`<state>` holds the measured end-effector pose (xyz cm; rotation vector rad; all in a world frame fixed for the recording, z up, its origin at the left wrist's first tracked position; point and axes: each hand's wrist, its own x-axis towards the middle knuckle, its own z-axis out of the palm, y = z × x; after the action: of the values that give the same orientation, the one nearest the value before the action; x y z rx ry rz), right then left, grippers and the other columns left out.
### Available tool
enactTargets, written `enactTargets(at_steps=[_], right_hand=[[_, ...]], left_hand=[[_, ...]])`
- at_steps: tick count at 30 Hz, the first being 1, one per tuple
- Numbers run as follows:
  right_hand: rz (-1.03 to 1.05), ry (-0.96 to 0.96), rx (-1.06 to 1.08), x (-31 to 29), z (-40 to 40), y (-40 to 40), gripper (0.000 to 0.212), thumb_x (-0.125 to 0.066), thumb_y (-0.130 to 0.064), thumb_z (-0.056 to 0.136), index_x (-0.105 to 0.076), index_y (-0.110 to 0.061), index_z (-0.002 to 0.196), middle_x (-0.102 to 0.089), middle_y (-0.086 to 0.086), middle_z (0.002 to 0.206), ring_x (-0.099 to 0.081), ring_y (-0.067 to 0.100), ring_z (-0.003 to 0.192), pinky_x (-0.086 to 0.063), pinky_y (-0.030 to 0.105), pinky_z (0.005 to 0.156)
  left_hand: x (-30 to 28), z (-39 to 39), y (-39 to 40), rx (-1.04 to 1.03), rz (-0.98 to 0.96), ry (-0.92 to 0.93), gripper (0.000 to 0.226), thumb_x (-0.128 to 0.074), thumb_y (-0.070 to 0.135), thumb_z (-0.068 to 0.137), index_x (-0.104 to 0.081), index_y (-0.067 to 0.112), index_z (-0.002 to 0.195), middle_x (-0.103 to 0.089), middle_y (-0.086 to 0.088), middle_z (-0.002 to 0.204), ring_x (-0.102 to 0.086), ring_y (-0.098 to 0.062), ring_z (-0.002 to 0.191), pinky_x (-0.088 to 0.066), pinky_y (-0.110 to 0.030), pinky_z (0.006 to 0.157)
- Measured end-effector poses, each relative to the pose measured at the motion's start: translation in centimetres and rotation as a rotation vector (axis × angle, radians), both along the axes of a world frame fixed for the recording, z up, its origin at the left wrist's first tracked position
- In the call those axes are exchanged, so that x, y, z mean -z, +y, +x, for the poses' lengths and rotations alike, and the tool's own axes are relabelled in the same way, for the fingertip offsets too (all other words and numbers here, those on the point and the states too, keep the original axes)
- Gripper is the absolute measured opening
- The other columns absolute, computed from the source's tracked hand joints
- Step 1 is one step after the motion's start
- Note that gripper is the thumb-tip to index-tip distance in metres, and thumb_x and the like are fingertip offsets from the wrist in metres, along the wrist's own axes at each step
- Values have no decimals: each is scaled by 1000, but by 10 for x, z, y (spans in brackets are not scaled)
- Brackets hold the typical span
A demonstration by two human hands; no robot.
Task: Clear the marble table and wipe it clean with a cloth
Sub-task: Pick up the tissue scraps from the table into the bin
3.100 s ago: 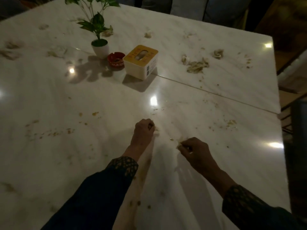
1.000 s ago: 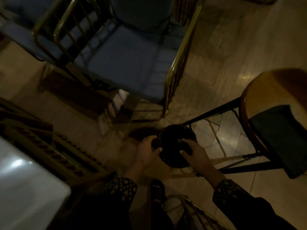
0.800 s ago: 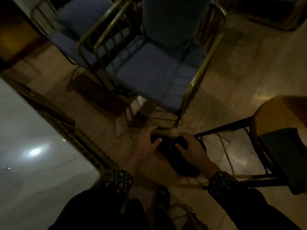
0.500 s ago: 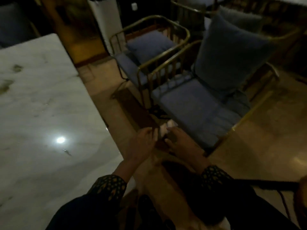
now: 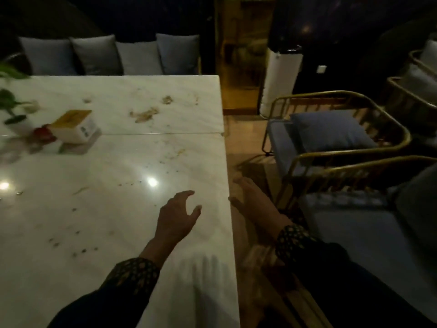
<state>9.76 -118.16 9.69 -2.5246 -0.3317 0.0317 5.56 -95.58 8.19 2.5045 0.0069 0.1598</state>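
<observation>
We held our left hand (image 5: 176, 218) over the marble worktop (image 5: 113, 176) near its right edge, its grip loosely open and holding nothing, likely poised to gather more scraps. Our right hand (image 5: 254, 202) hung just past that edge, fingers straight, grip also empty. No cloth was in sight. Food scraps (image 5: 144, 116) and crumbs littered the glossy marble; a tissue box (image 5: 74, 125) stood far left. Cushioned chairs (image 5: 331, 138) stood in the dim room.

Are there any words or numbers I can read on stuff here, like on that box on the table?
None can be read.
Box: dark marks on its white side, too blurred to read.
Box's yellow top: any print is too blurred to tell.
Wall plate: shows no writing.
</observation>
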Motion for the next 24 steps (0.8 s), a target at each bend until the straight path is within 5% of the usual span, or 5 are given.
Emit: enactTargets(at_steps=[5,9,17,24], right_hand=[[-97,1,-156,0,79,17,56,-58,-35,93,-40,-16,142,-39,6,147,-41,25,133,-35,35,106],[-144,-37,-286,2,148,13,57,-56,-44,92,-39,-19,141,-41,2,146,-51,25,123,-45,42,99],[-68,-47,-470,-28,275,-28,58,-60,-37,93,-39,-15,142,-39,7,147,-44,24,129,-38,33,102],[-13,-21,-547,-28,367,-24,59,-60,-41,92,-39,-18,142,-37,6,146,-56,22,110,-45,30,87]], left_hand=[[-4,45,13,-137,82,1,50,-63,42,88,-53,19,132,-57,-4,133,-57,-26,116,-47,-38,95],[-12,99,8,-261,122,-7,50,-63,41,88,-53,19,131,-56,-4,133,-57,-27,116,-45,-38,94],[-35,196,-23,-489,118,50,52,-59,43,90,-48,20,135,-51,-4,135,-51,-28,119,-43,-40,95],[-27,254,-22,-549,148,133,52,-55,45,92,-45,20,136,-48,-2,137,-51,-26,120,-46,-43,93]])
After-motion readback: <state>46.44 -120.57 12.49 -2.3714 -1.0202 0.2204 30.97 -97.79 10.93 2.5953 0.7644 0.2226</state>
